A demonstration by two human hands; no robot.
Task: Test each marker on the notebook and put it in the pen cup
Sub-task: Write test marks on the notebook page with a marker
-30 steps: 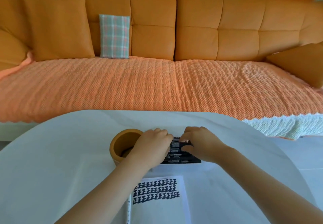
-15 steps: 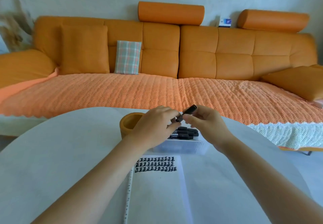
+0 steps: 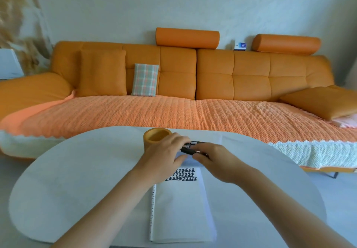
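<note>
- The marker (image 3: 188, 149) I just raised now lies lower and level, just beyond the notebook (image 3: 181, 199).
- My left hand (image 3: 166, 157) and right hand (image 3: 216, 160) pinch its ends in curled fingers; uncapping looks next.

Both forearms extended, left grip (image 3: 164, 156) and right grip (image 3: 217, 160) pinching one marker (image 3: 188, 150)

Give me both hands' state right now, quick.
Left hand: closed grip on one end of the black marker.
Right hand: pinching the marker's other end.
</note>
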